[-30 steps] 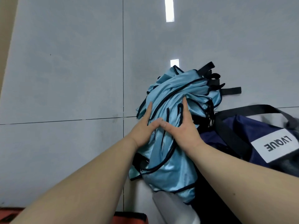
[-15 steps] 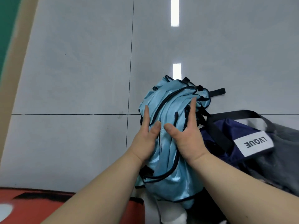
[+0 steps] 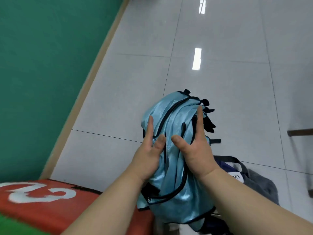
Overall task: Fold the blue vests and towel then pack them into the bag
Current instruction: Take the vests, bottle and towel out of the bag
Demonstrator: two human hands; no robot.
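Note:
A bundle of light-blue vests (image 3: 176,175) with black trim is held up above the floor between both hands. My left hand (image 3: 149,150) grips its left side, thumb on top and forefinger stretched along the cloth. My right hand (image 3: 194,146) grips the right side the same way; the other fingers are hidden behind the bundle. Black strap ends (image 3: 209,122) stick out at its far right. Below and to the right lies the navy bag (image 3: 225,165) with a white label (image 3: 236,177) and black handle, partly hidden by my right wrist. A grey towel (image 3: 260,185) lies against the bag.
A red mat (image 3: 42,202) with white markings lies at the lower left, under my left forearm. A green wall (image 3: 42,73) with a tan skirting runs along the left. Grey floor tiles (image 3: 220,78) spread ahead. A dark bar (image 3: 299,132) juts in at the right edge.
Both hands have raised the vest bundle off the bag and drawn it closer. The view has swung left, bringing the green wall and red mat into sight.

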